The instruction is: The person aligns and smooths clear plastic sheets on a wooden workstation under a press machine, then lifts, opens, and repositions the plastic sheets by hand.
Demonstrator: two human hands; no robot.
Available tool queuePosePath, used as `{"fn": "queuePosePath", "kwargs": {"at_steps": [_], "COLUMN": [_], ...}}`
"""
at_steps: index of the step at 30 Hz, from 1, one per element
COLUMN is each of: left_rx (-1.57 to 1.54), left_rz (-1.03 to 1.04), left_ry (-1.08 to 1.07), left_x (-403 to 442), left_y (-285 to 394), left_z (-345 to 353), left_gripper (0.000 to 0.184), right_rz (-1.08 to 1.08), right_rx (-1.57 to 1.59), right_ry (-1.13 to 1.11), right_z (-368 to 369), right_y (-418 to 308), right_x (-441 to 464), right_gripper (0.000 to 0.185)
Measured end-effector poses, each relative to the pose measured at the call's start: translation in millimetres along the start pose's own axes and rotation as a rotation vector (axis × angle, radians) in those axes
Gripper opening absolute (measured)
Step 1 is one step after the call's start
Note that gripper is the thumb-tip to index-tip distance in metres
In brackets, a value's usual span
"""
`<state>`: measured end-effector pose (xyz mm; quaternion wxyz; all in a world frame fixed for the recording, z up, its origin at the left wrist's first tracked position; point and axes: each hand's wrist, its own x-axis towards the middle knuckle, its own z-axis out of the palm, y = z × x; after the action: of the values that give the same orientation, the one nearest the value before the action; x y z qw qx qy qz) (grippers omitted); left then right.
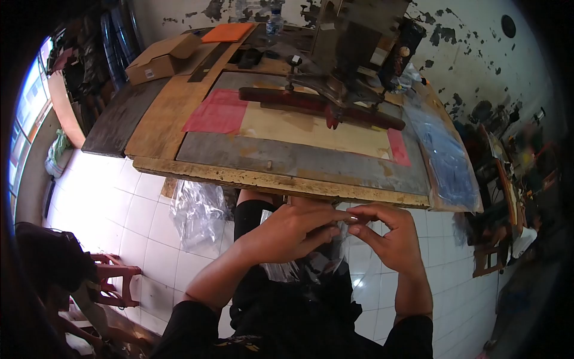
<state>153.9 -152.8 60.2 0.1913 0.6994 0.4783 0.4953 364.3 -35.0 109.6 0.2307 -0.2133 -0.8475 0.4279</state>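
My left hand (302, 232) and my right hand (385, 232) meet in front of the table's near edge, above my lap. A clear plastic bag (308, 270) hangs below the left hand, over my dark clothes. The left hand's fingers reach toward the right and close on the upper part of the plastic. Thumb and forefinger of the right hand pinch its edge close to the left fingertips. The plastic is see-through, so its exact outline between the fingers is hard to make out.
A press with a red bar (287, 102) stands over a grey plate (233, 149) on the wooden table (156, 122). Clear plastic sheets (445, 161) lie at right; a cardboard box (158, 63) sits at left. More plastic (200, 212) hangs below. A person (89, 305) is at lower left.
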Motion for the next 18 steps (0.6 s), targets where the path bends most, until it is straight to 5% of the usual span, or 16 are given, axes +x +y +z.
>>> {"fn": "queuePosePath", "kwargs": {"at_steps": [4,7,9,13,18], "left_rx": [0.057,0.028,-0.139,0.122,0.117], "left_rz": [-0.014,-0.019,-0.355,-0.382,-0.305], "left_ry": [-0.019,-0.016,0.0,-0.133,-0.155], "left_x": [-0.2,2.1,-2.0,0.5,-11.9], "left_y": [-10.9,-9.7,-5.3,4.7,-14.6], "left_z": [7.1,9.1,10.2,-10.7,-22.1], "left_gripper": [0.038,0.026,0.041,0.043,0.018], "right_rz": [0.105,0.132,0.18,0.216,0.168], "right_rx": [0.079,0.144,0.179,0.172,0.235], "right_ry": [-0.008,-0.044,-0.007,0.056,0.178], "right_z": [-2.6,-4.7,-4.8,-17.5,-31.5], "right_y": [13.7,22.0,27.8,30.5,36.0], "right_x": [1.2,1.8,1.2,1.0,-2.1], "right_gripper": [0.029,0.027,0.024,0.021,0.022]}}
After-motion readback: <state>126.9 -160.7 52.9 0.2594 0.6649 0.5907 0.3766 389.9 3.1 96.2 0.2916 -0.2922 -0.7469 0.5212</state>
